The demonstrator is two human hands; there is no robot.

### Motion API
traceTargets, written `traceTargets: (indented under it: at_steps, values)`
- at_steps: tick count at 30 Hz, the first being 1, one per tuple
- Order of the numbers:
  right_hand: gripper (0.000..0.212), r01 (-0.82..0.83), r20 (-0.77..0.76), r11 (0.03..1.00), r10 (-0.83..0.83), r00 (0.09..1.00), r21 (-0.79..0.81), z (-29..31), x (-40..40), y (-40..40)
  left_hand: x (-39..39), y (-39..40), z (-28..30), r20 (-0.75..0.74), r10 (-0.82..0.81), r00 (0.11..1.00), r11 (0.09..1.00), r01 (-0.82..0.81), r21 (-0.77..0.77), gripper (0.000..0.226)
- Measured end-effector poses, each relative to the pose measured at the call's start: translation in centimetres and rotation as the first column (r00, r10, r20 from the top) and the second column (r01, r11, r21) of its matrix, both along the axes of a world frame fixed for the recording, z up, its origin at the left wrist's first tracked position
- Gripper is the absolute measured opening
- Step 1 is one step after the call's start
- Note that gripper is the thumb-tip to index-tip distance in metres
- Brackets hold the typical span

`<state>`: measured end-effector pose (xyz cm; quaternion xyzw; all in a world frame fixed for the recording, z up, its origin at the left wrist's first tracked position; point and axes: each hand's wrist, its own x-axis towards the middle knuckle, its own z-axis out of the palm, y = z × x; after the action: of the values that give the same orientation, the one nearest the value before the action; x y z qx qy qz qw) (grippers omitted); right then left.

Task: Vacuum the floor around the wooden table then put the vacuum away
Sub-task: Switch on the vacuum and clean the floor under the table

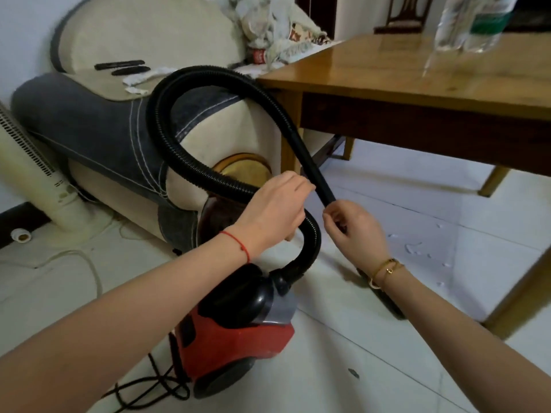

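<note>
Gripping the ribbed black vacuum hose [167, 135], left hand [272, 208] and right hand [354, 231] both clench it; white floor scraps [413, 248] at 3 o'clock remain, vacuuming seemingly unstarted.

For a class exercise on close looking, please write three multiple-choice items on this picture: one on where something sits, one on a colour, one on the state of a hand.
1. Where does the vacuum cleaner stand?
A. on the wooden table
B. on the floor
C. on the sofa

2. What colour is the hose?
A. black
B. white
C. blue

3. What is the right hand doing?
A. hanging idle
B. pressing flat on the table
C. gripping the rigid end of the hose

Answers:
1 B, its red body rests on the pale tiles beside the sofa.
2 A, the ribbed loop is black throughout.
3 C, its fingers curl round the tube end, while the left hand touches the hose.
</note>
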<state>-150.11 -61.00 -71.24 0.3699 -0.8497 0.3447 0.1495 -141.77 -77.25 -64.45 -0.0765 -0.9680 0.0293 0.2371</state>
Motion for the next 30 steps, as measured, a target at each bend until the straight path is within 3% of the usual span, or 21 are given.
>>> traceTargets:
  at_steps: [4,11,15,24,30]
  values:
    - [0.022,0.072,0.075,0.991,-0.081,0.994,0.116,1.1,-4.2,-0.2,-4.5,-0.6,1.0,0.074,0.012,0.997,0.999,-0.009,-0.049,0.044]
    - [0.052,-0.004,0.223,0.933,-0.082,0.971,0.361,3.3,-8.2,-2.6,-9.9,-3.6,2.9,0.179,0.06,0.982,0.974,-0.018,-0.225,0.041]
    - [0.058,0.009,0.354,0.933,-0.145,0.924,0.359,4.1,-9.5,-5.6,-11.6,-5.0,3.6,0.213,0.07,0.975,0.946,0.002,-0.324,0.047]
    - [0.05,-0.013,0.509,0.936,-0.181,0.842,0.353,1.9,-13.2,-9.6,-15.2,-6.2,2.9,0.336,0.148,0.93,0.865,0.042,-0.499,0.041]
    - [0.036,-0.125,0.464,0.914,-0.075,0.883,0.385,-0.4,-15.0,-10.0,-16.8,-5.8,2.2,0.373,0.291,0.881,0.795,-0.006,-0.606,0.045]
